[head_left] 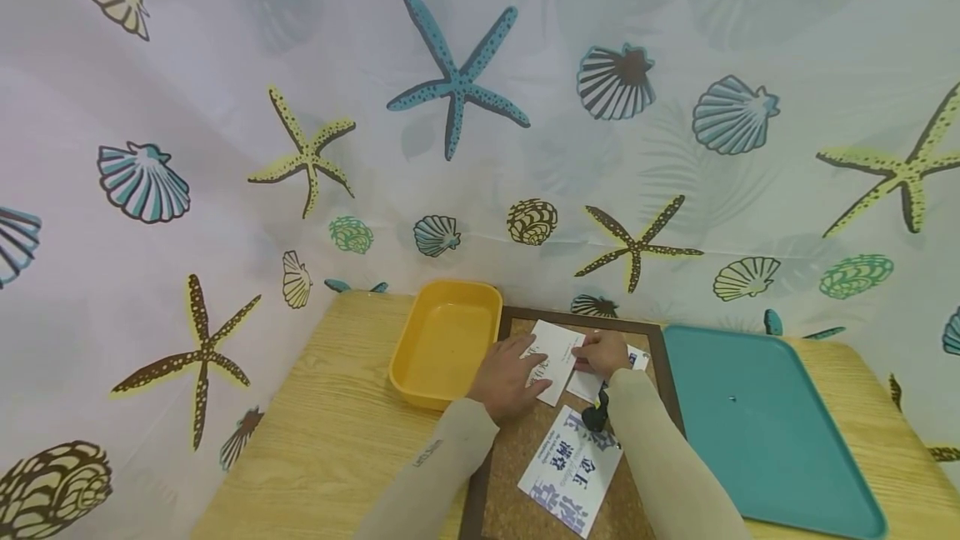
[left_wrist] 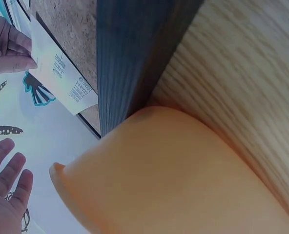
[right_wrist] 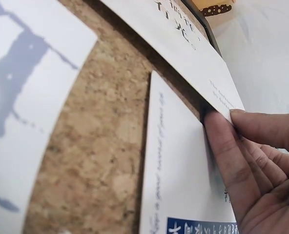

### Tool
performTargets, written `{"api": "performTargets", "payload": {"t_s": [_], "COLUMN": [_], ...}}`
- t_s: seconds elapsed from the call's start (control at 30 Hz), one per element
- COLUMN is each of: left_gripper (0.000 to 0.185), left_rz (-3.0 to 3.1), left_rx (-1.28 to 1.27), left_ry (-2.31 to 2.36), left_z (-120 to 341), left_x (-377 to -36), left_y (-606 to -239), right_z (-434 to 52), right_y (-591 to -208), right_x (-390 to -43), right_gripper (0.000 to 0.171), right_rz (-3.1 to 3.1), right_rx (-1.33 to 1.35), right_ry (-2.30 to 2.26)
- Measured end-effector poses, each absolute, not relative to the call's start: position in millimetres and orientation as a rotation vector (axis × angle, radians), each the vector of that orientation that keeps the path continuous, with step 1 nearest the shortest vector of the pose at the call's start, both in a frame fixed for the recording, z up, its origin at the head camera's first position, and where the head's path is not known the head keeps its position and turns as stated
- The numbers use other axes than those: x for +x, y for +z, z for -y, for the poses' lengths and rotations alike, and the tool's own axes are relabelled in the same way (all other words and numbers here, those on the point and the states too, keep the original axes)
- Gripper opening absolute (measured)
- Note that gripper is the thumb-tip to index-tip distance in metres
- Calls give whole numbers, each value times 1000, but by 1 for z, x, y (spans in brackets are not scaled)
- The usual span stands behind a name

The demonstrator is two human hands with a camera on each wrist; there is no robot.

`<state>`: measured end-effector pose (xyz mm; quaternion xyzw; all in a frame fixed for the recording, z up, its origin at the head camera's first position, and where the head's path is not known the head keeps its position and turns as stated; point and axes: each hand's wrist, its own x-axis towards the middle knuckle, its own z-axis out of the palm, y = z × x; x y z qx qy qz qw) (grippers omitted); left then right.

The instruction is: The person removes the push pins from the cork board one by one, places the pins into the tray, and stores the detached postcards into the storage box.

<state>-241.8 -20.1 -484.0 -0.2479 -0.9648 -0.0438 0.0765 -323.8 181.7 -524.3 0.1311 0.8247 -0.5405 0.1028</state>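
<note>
On the desk (head_left: pixel 330 440) a cork board (head_left: pixel 517 473) is laid between a yellow tub (head_left: pixel 442 340) and a teal tray (head_left: pixel 757 423). A white card (head_left: pixel 558 348) is pinched at its edge by the right hand (head_left: pixel 606 354); the left hand (head_left: pixel 508 377) is laid flat on it, fingers straight.

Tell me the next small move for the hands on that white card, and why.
Probably lift the card clear of the cork board. The right hand already pinches its edge, raised off the cork in the right wrist view, while the left hand rests flat on its other end. Easing the left hand's pressure would likely free it.
</note>
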Motion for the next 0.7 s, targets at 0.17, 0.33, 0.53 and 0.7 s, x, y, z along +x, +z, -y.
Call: {"api": "performTargets", "payload": {"t_s": [0.17, 0.33, 0.53, 0.7], "left_gripper": [42, 40, 39, 40], "left_rz": [2793, 2732, 2636, 2671], "left_rx": [-784, -802, -818, -779], "left_ry": [-152, -190, -218, -222], "left_z": [26, 34, 49, 60], "left_x": [-243, -246, -248, -249], "left_y": [-484, -489, -495, -497], "right_z": [-183, -185, -185, -184], "right_y": [-525, -525, -527, -529], "right_x": [-326, -326, -324, -324], "right_gripper": [9, 9, 9, 9], "right_rz": [-2443, -2433, -2420, -2434], "right_rx": [387, 401, 416, 395], "right_ry": [-1587, -1598, -1619, -1625]}}
